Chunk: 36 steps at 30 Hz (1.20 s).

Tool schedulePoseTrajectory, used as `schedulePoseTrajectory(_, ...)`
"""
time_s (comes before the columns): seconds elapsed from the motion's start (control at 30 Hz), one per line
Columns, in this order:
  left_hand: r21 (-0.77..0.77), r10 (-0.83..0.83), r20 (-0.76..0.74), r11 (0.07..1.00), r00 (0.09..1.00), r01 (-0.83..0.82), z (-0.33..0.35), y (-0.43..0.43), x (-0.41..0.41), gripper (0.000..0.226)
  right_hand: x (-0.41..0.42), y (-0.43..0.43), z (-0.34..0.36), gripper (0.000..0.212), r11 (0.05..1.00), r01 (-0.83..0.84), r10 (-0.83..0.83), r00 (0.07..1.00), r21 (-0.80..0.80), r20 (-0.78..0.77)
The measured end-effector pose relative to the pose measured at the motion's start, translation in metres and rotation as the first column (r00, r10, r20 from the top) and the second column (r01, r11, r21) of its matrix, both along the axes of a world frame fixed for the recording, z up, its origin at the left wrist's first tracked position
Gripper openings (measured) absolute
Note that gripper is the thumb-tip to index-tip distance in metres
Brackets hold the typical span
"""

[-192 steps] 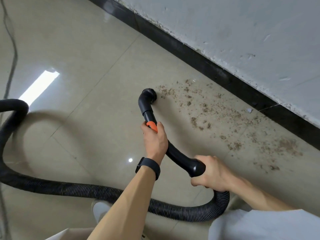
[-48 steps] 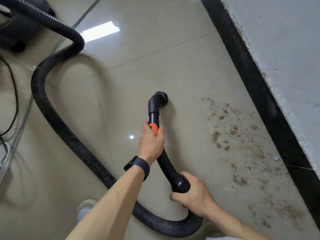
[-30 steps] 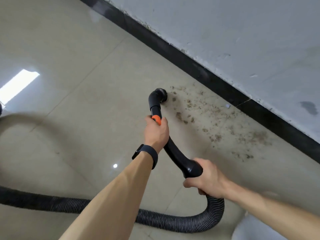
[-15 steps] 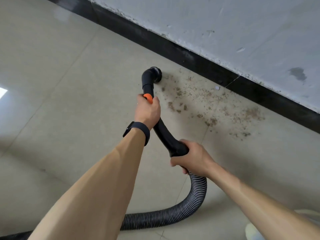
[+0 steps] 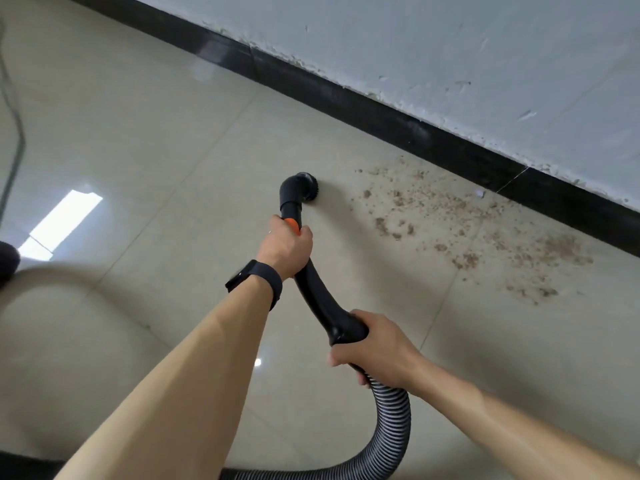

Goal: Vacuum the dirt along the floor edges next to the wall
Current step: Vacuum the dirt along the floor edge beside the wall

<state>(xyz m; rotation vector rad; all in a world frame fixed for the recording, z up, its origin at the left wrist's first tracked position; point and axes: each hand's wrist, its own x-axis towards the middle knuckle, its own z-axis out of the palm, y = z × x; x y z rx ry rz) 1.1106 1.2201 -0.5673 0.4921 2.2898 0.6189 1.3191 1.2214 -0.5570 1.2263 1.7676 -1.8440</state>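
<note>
My left hand wraps the wand at its orange collar; my right hand clamps the hose cuff. The brush nozzle rests on the tile. The dirt lies at three o'clock from it, along the skirting. I'd sweep slowly, brush flat.

No legible text, labels or numbers.

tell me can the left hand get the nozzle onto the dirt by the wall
Probably yes: the left hand grips the pipe just behind the nozzle, and only bare floor lies between the nozzle and the dirt.
</note>
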Motion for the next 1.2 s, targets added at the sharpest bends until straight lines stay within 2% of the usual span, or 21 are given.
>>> schedulePoseTrajectory(0.1, -0.011, 0.03, 0.118, 1.0, 0.993, -0.029, 0.005, -0.017, 0.003, 0.026, 0.005, -0.023, -0.001, 0.032, 1.0, 0.008, -0.008, 1.0, 0.022, 0.004)
schedulePoseTrajectory(0.23, 0.001, 0.079, 0.188, 0.997, 0.979, -0.081, 0.014, -0.073, 0.029, 0.014, 0.025, -0.054, 0.009, 0.033, 0.988, -0.134, 0.129, 0.989, 0.074, 0.074)
schedulePoseTrajectory(0.37, 0.072, 0.208, 0.22, 0.971, 0.953, -0.228, 0.008, -0.119, 0.059, 0.024, 0.049, -0.072, 0.013, 0.034, 0.966, -0.232, 0.219, 0.968, 0.115, 0.119)
schedulePoseTrajectory(0.53, 0.087, 0.245, 0.234, 0.958, 0.941, -0.271, -0.002, -0.145, 0.096, 0.033, 0.084, -0.079, 0.016, 0.033, 0.95, -0.282, 0.26, 0.953, 0.137, 0.158)
schedulePoseTrajectory(0.9, 0.073, 0.156, 0.339, 0.979, 0.928, -0.191, 0.004, -0.123, 0.127, 0.033, 0.13, -0.073, 0.013, 0.034, 0.985, -0.155, 0.143, 0.979, 0.077, 0.146)
schedulePoseTrajectory(1.2, 0.068, 0.099, 0.302, 0.99, 0.948, -0.125, -0.007, -0.117, 0.166, 0.039, 0.168, -0.082, 0.011, 0.034, 0.992, -0.111, 0.1, 0.983, 0.066, 0.157)
